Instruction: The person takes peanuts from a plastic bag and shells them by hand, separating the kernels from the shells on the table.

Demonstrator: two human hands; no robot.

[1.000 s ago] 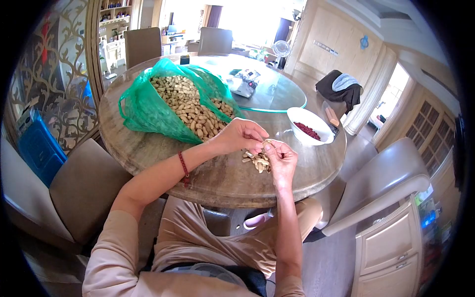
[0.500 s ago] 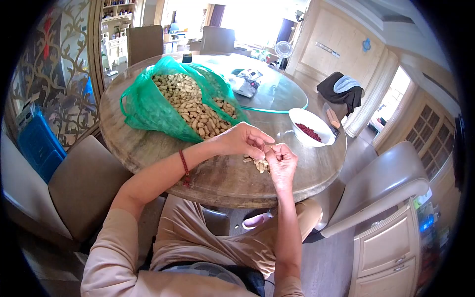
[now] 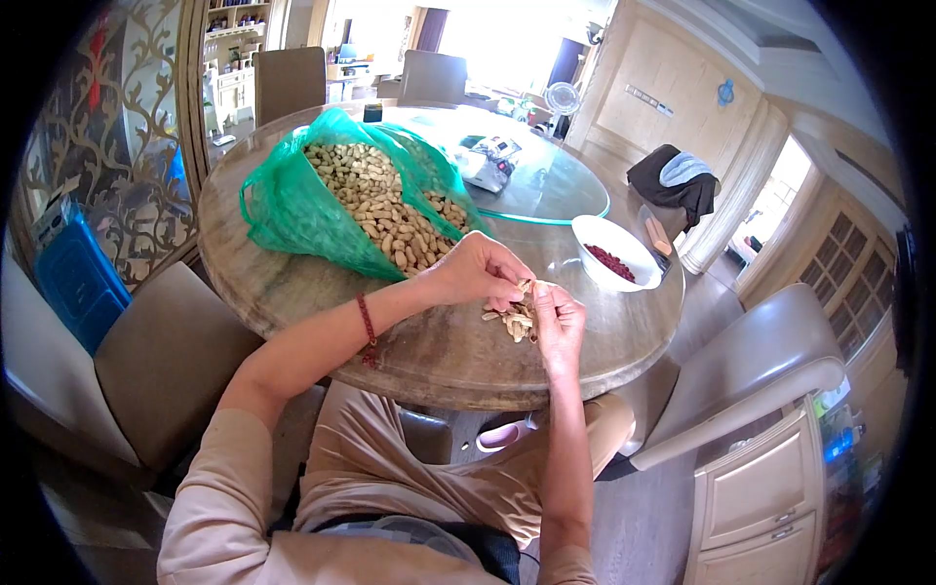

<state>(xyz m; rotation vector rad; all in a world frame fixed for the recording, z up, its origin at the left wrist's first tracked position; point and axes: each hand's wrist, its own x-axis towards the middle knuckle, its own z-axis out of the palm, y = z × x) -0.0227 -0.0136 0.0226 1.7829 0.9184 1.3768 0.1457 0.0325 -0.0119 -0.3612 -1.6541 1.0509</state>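
Note:
My left hand (image 3: 480, 269) and my right hand (image 3: 560, 327) meet above the near side of the round table (image 3: 439, 366). Between their fingertips is a peanut (image 3: 526, 286), pinched from both sides. Just below lies a small heap of peanut shells (image 3: 517, 322) on the tabletop. Beyond my left hand, a green plastic bag (image 3: 302, 219) lies open, full of unshelled peanuts (image 3: 390, 219). To the right of my hands stands a white bowl (image 3: 609, 230) with reddish shelled peanuts (image 3: 611, 261) in it.
A glass turntable (image 3: 556, 185) carries a clear plastic package (image 3: 487, 161). A wooden-handled knife (image 3: 655, 232) lies beyond the bowl. A small dark jar (image 3: 372, 113) stands behind the bag. Chairs surround the table, including a leather one (image 3: 746, 366) at right.
My fingers have shifted around the peanut, with the left fingertips now drawn together in a pinch. The bag and bowl have kept their places; the view has shifted slightly.

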